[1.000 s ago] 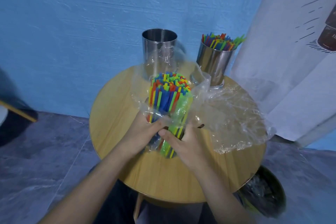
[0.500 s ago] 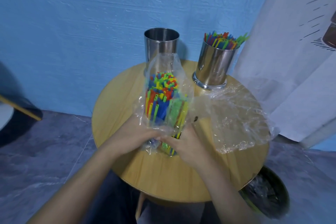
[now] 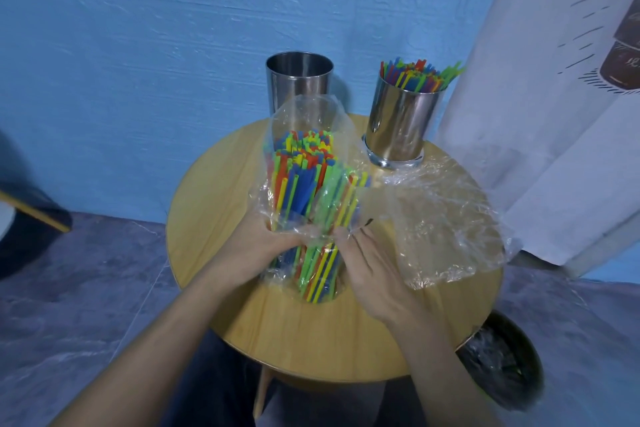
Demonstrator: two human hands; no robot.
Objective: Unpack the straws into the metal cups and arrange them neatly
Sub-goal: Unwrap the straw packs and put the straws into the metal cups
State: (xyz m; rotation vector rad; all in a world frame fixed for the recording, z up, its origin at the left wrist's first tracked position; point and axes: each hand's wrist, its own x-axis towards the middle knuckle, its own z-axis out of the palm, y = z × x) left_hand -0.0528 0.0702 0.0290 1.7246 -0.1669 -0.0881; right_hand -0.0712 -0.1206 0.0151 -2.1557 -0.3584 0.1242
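Left hand and right hand clasp the bagged straw bundle upright at the middle of the wooden table; light, slick and loose, it probably needs a snug grip round its lower half.

Soft, even indoor light, shadows faint. Glints on the straw-filled shiny steel cup and the crinkled clear plastic sheet. Wide-angle bending at edges; corners soft, centre fairly sharp.

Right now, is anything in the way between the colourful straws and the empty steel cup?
Yes: the clear plastic bag wraps the colourful plastic straws, its top standing in front of the empty steel cup.
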